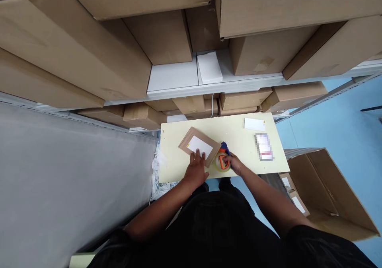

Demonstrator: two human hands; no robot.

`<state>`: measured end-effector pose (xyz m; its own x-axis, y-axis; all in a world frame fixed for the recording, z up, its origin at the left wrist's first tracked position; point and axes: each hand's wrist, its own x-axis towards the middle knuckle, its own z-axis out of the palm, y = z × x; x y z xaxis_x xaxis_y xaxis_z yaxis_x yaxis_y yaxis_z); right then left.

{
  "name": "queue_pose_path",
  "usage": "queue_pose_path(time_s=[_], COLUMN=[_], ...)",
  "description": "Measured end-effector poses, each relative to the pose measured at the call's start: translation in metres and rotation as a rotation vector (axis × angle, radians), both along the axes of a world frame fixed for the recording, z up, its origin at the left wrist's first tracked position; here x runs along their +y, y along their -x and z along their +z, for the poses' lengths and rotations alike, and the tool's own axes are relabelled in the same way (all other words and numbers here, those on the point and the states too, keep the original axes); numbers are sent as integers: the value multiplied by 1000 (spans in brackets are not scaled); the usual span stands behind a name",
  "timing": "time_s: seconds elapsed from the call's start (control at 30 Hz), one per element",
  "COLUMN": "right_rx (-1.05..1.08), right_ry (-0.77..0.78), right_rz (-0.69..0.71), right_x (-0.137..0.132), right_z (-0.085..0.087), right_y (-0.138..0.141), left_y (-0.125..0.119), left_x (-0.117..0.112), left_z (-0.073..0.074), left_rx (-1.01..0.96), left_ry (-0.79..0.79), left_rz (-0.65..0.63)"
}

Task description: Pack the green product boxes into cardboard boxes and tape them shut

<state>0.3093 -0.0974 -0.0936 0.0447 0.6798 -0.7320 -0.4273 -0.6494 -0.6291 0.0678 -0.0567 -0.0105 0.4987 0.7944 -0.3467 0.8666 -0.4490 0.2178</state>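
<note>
A flat brown cardboard packet (186,142) lies at a slant on the pale yellow table (174,168), a white label (198,144) on its top face. My left hand (197,168) rests on the packet's near side, fingers stretched over the label's lower edge. At the packet's right corner, my right hand (234,163) grips an orange and blue tape dispenser (223,162) carrying a roll of clear tape. The dispenser's blue head points away from me, close to the packet's corner. Whether it touches the cardboard I cannot tell.
A white slip (254,124) and a blurred-out phone-like object (264,146) lie on the table's right. Shelves (176,75) of cardboard boxes rise behind. On the lower right stands an open carton (334,188) with labelled packets beside it. Crumpled paper strips (156,180) lie left of the table.
</note>
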Motion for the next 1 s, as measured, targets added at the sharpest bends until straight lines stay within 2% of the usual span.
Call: queue_pose_path(time_s=[0.07,0.13,0.23,0.33,0.43,0.53,0.63,0.7,0.77,0.83,0.9,1.0], right_rx=[7,-18,-67,-53,-33,-19,40,57,24,-40,-55,-42], right_ry=[-25,-29,-15,-38,-57,-3,-26,-47,0,38,33,31], right_rz=[123,254,350,359,277,193,107,15,-61,-73,-41,91], right_x=[31,60,91,93,58,-6,-63,-77,-68,-42,-8,38], right_z=[3,7,12,13,11,8,6,6,5,4,3,3], right_y=[-18,-34,-46,-48,-43,-29,2,26,43,43,27,-10], left_y=[17,32,41,39,36,33,21,9,-1,-4,2,22], left_x=[11,28,47,50,45,43,36,25,9,-5,-10,0], left_z=[9,13,11,4,1,2,3,3,5,7,10,12], left_rx=[39,61,96,102,88,99,116,126,131,127,114,78], left_ry=[-1,-47,-94,-105,-101,-86,-72,-64,-51,-36,-29,-50], left_rz=[-109,-167,-136,-76,-60,-27,39,102,146,126,45,-98])
